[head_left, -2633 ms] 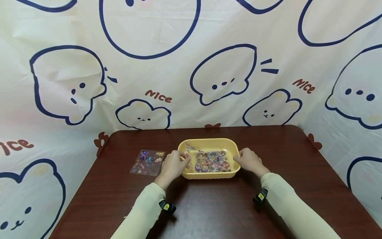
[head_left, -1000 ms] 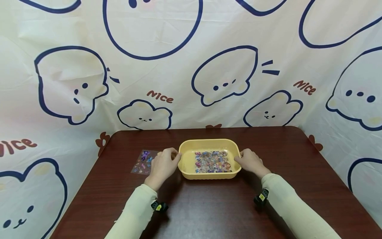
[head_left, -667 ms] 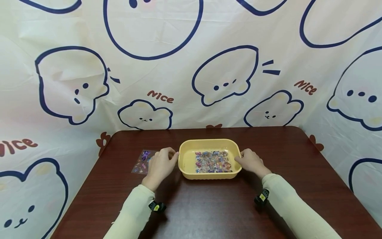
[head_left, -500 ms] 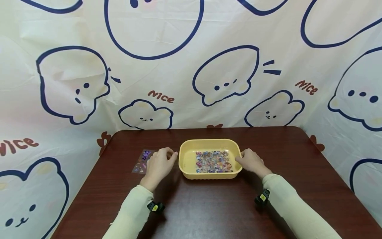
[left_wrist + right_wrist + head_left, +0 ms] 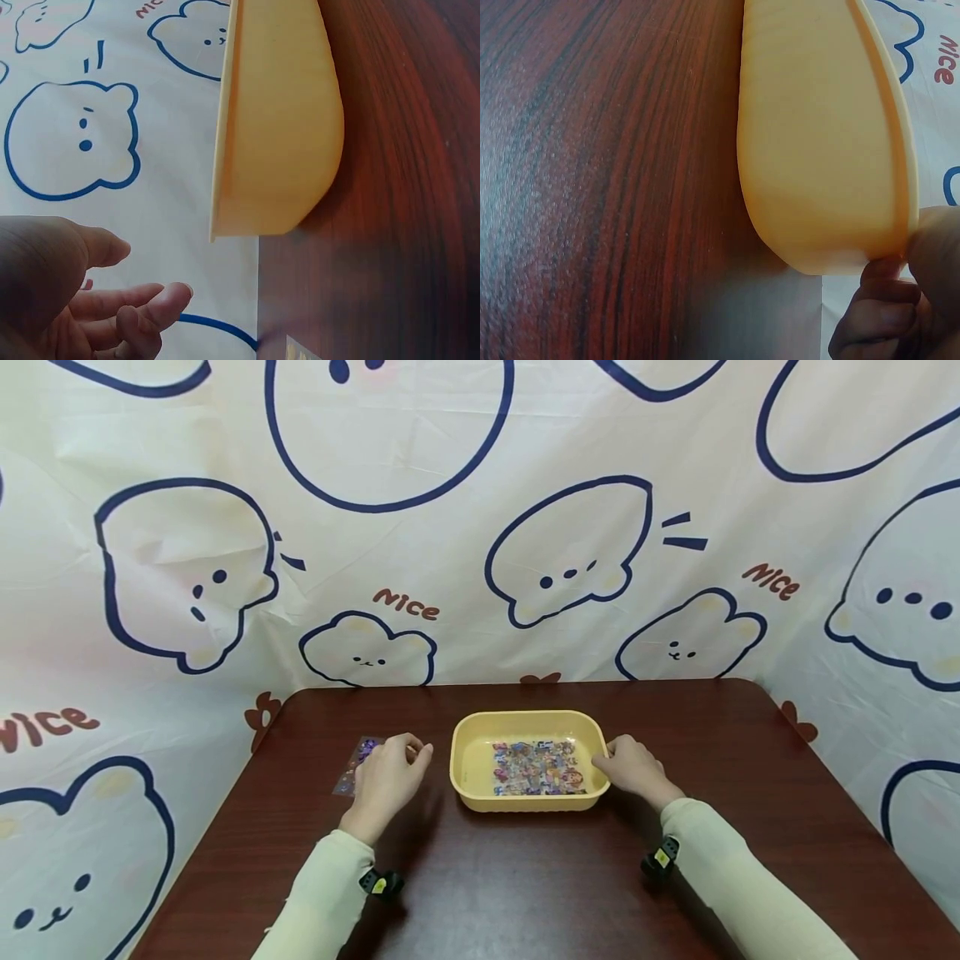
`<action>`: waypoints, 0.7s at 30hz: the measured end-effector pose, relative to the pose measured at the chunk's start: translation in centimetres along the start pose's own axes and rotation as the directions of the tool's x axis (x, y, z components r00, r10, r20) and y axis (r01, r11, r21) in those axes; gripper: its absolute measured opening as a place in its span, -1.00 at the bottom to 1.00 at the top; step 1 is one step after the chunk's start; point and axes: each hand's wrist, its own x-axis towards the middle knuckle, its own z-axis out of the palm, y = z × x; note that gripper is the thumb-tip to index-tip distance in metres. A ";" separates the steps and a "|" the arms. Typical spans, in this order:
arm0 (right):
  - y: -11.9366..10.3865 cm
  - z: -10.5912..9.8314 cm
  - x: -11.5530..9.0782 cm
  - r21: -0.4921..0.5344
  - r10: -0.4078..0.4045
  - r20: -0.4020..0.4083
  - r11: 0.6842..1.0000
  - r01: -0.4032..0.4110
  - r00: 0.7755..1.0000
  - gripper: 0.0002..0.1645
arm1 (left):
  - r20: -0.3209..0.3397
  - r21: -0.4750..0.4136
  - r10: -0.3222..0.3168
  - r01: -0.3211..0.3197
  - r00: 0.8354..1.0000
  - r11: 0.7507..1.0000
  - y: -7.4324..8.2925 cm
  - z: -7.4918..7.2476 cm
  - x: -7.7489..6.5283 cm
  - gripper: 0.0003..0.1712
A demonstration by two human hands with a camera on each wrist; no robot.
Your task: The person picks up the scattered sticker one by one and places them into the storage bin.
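A yellow plastic basin [image 5: 528, 804] stands on the dark wooden table, with clear sheets of colourful cartoon stickers [image 5: 536, 768] lying flat inside. My right hand [image 5: 636, 770] pinches the basin's right rim; in the right wrist view the thumb is over the edge and the fingers [image 5: 877, 319] are below it. Left of the basin, my left hand [image 5: 384, 783] is raised with loosely bent fingers and holds nothing. The left wrist view shows a gap between its thumb and fingers [image 5: 169, 304]. Partly behind that hand lies another clear sticker sheet [image 5: 347, 779], its right side hidden.
The table [image 5: 525, 885] reaches back to a white cloth backdrop [image 5: 450, 552] with blue cartoon outlines, which also hangs along both sides. A black wrist camera [image 5: 381, 883] sits on the left sleeve, another camera [image 5: 660, 856] on the right.
My left hand has left the basin's inside and moved left toward the sheet on the table. The sticker sheet leaning at the basin's left end no longer shows there. The right hand stays at the rim.
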 end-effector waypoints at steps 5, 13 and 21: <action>0.1 0.0 0.0 0.005 -0.002 0.000 1.000 0.002 1.000 -0.67 | -0.021 0.018 0.008 -0.008 1.000 1.000 -0.7 0.0 -0.2 -0.64; 0.1 0.0 0.0 0.011 0.003 0.012 1.000 -0.003 1.000 -0.67 | -0.035 0.017 0.026 -0.025 0.999 1.000 -2.1 -0.1 -0.1 -0.66; 0.0 0.0 -0.1 0.012 -0.012 -0.003 1.000 0.012 1.000 -0.67 | -0.018 0.045 -0.001 0.001 1.000 0.999 -3.3 -0.3 0.1 -0.65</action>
